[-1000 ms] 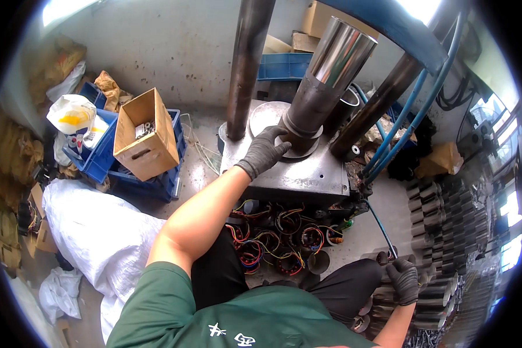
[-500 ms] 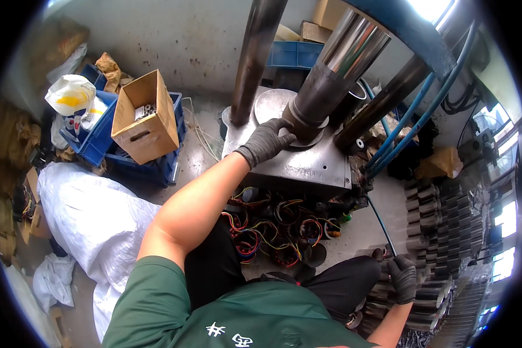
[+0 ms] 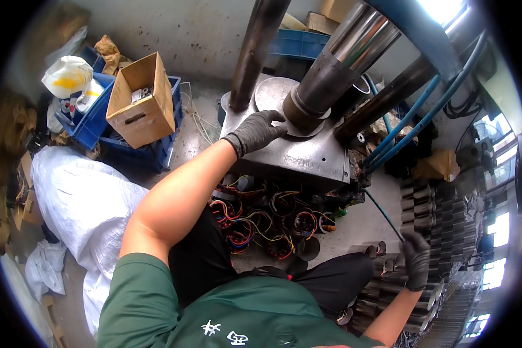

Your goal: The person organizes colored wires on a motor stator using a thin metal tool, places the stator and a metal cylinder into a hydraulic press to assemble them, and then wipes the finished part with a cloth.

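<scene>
My left hand (image 3: 256,133), in a dark grey glove, reaches over the metal bed (image 3: 301,159) of a press. Its thumb and fingers are apart, with a gap between them, just left of the dark cylinder (image 3: 310,95) under the shiny ram (image 3: 362,37). Whether the fingertips touch the cylinder I cannot tell. A round plate (image 3: 272,93) lies beside it on the bed. Low on the right, my right hand (image 3: 416,261), gloved too, is closed round the end of a thin dark lever (image 3: 383,211) that slants down from the press.
Wound motor stators (image 3: 278,246) with coloured wires stand below the bed. Stacked metal cylinders (image 3: 423,214) line the right side. Blue hoses (image 3: 409,130) and steel columns (image 3: 252,55) flank the ram. At left are a cardboard box (image 3: 142,124), blue crates (image 3: 171,153) and a white sack (image 3: 87,185).
My left hand has drawn slightly back to the left from the cylinder, and its thumb and fingers have parted. My right hand has moved a little right and up with the lever's end.
</scene>
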The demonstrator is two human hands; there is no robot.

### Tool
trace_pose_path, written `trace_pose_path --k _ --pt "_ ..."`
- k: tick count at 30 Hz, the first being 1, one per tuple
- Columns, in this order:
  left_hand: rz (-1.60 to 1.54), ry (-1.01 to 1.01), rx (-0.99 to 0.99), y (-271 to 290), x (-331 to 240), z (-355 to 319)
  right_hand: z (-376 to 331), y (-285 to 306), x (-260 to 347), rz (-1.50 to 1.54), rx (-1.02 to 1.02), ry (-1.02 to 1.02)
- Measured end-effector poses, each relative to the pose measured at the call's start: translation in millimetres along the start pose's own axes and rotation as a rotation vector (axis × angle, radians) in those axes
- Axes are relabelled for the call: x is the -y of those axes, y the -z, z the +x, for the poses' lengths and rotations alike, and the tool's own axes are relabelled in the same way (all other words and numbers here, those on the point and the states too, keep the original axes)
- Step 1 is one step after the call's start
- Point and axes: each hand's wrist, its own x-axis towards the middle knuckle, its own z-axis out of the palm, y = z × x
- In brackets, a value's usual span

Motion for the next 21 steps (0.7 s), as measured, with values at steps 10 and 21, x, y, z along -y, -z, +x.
trace_pose_path --k 10,21 --pt "0.098 -0.012 0.133 8.4 6.1 -13.3 53.4 21.8 13.8 -0.013 -0.300 0.147" --pt "0.162 -0.009 0.184 3.4 10.3 -11.5 -33.7 -6.1 -6.2 -0.065 0.276 -0.149"
